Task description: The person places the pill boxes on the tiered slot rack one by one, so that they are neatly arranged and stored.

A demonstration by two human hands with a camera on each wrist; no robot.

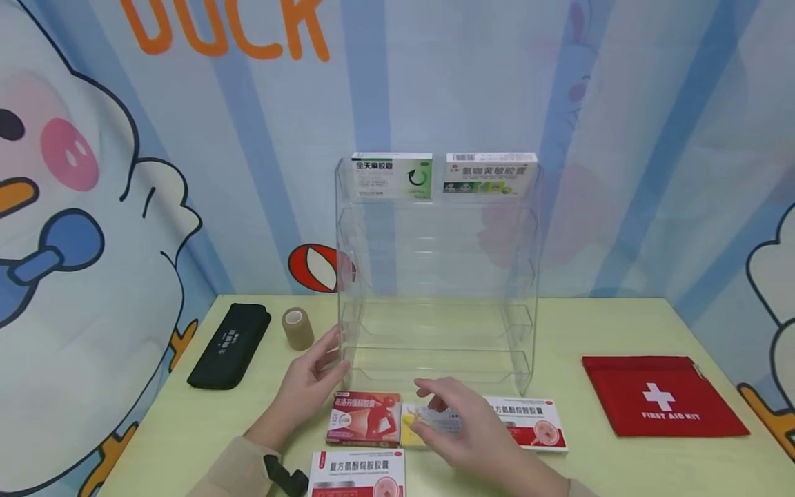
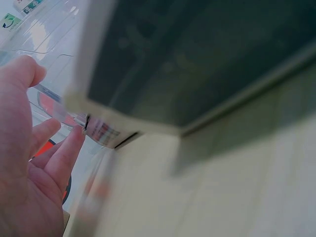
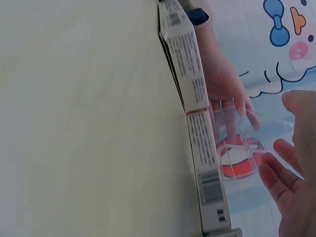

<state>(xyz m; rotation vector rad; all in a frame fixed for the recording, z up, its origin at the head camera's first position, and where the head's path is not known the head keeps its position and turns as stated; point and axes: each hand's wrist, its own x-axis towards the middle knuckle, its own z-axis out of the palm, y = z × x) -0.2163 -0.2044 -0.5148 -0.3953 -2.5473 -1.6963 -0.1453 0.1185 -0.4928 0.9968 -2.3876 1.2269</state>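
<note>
A clear plastic tiered rack stands at the middle of the table. My left hand is at its lower left side, fingertips right at the wall, fingers relaxed. In front of the rack my right hand hovers with loosely bent fingers and nothing in them. Partly hidden under it is a yellow-and-white medicine box. To that box's left lies a red medicine box, to its right a white-and-red medicine box. Another white-and-red box lies nearer. On the rack's top tier stand a green-and-white box and a white box.
A black case and a tan tape roll lie left of the rack. To the right is a red first aid pouch. Behind the table hangs a printed cartoon cloth.
</note>
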